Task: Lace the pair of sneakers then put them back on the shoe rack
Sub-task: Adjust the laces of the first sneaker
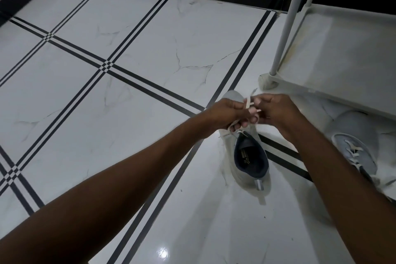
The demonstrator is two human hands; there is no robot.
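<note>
A light grey sneaker (250,154) with a dark navy lining stands on the floor, toe pointing away from me. Both hands are over its tongue area. My left hand (227,113) pinches the cream shoelace (249,103), and my right hand (276,109) grips the other end of the same lace; the strands cross between my fingers. The lace eyelets are mostly hidden by my hands. The second grey sneaker (355,150), laced with a cream lace, sits on the floor at the right under the white shoe rack (342,53).
The rack's bottom shelf and two white upright poles (289,28) stand at the right, close to my right hand. White marble tiles with black stripes (128,70) cover the floor. A black skirting runs along the far wall.
</note>
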